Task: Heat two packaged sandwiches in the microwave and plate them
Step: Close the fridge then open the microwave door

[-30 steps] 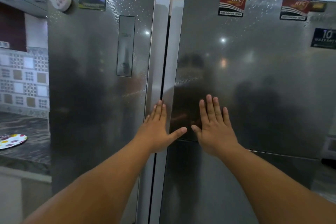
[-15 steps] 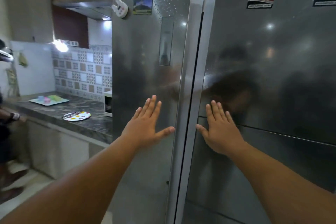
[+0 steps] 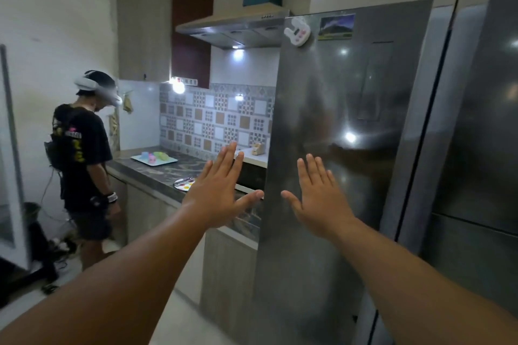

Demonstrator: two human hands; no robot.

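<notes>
Both my hands are raised with fingers straight and spread, holding nothing. My left hand (image 3: pixel 220 190) is in front of the counter edge, left of the fridge side. My right hand (image 3: pixel 315 196) is in front of the steel fridge (image 3: pixel 350 120), whose doors are closed. A spotted plate (image 3: pixel 183 183) with cutlery on it lies on the dark marble counter (image 3: pixel 157 169). A white appliance (image 3: pixel 253 165), perhaps the microwave, stands on the counter against the fridge, mostly hidden by my left hand. No sandwiches are visible.
Another person (image 3: pixel 84 165) in a black shirt and headset stands at the counter's left end. A white tray (image 3: pixel 154 159) with coloured cups sits at the back. A range hood (image 3: pixel 235 26) hangs above. Cables lie on the floor at left.
The view has swung left, away from the fridge front toward the counter. Both hands stay raised and spread; the left one has come off the fridge door and is now before the counter.
</notes>
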